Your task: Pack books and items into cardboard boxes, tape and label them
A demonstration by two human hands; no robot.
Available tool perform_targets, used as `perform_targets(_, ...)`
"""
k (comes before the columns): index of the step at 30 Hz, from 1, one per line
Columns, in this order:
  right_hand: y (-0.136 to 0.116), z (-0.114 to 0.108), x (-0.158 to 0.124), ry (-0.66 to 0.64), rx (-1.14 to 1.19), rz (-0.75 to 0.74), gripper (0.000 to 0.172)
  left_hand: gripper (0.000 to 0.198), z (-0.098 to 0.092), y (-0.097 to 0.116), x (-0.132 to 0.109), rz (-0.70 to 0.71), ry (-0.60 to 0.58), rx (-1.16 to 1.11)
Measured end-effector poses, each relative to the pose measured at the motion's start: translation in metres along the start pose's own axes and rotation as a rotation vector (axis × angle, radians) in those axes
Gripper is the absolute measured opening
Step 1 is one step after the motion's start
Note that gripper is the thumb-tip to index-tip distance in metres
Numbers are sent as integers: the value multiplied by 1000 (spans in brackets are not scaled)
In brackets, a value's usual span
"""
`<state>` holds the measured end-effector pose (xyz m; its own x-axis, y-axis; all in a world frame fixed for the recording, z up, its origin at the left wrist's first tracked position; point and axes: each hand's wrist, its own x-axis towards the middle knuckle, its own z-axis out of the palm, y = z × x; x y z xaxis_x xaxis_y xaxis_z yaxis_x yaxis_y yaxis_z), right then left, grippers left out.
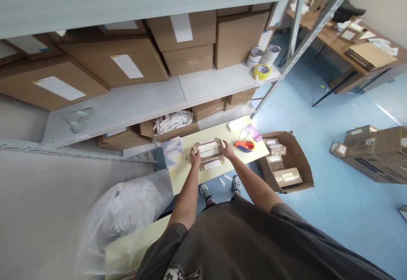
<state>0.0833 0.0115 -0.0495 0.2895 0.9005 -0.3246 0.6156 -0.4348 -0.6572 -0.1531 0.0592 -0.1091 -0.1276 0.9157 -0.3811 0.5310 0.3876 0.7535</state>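
Small brown cardboard boxes (209,147) with white labels lie close together on a narrow pale yellow table (182,182). My left hand (195,158) grips their left ends, its fingers closed around the edge. At the opposite ends, my right hand (226,149) is closed on the boxes too. Another labelled small box (212,164) sits at the near side of the group, between my forearms. Just right of my right hand lies an orange and blue tape dispenser (244,145). A printed sheet (174,152) is to the left of my left hand.
An open carton (305,169) with several small boxes stands on the floor at right. Behind the table, shelving (152,102) holds large cartons (127,61) and tape rolls (262,71). A filled clear plastic bag (127,212) is at left; stacked cartons (375,152) stand far right.
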Motion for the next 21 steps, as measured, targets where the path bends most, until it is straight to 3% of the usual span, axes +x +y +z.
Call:
perform_targets(4, 29, -58, 7, 91, 45, -100, 65, 50, 4, 0, -1, 21, 27, 18)
perform_targets(8, 85, -116, 13, 202, 1, -126, 60, 47, 11, 5, -4, 11, 56, 45)
perform_targets(11, 131, -141, 17, 227, -42, -113, 60, 45, 15, 7, -5, -10, 88, 63)
perform_targets(15, 176, -140, 26, 147, -112, -71, 52, 47, 17, 4, -3, -30, 86, 88)
perform_targets(18, 192, -118, 34, 31, -146, -118, 38, 52, 18, 1, -3, -36, 93, 100)
perform_targets(21, 197, -92, 42, 26, -195, -221, 26, 51, 19, 2, -4, -39, 103, 124)
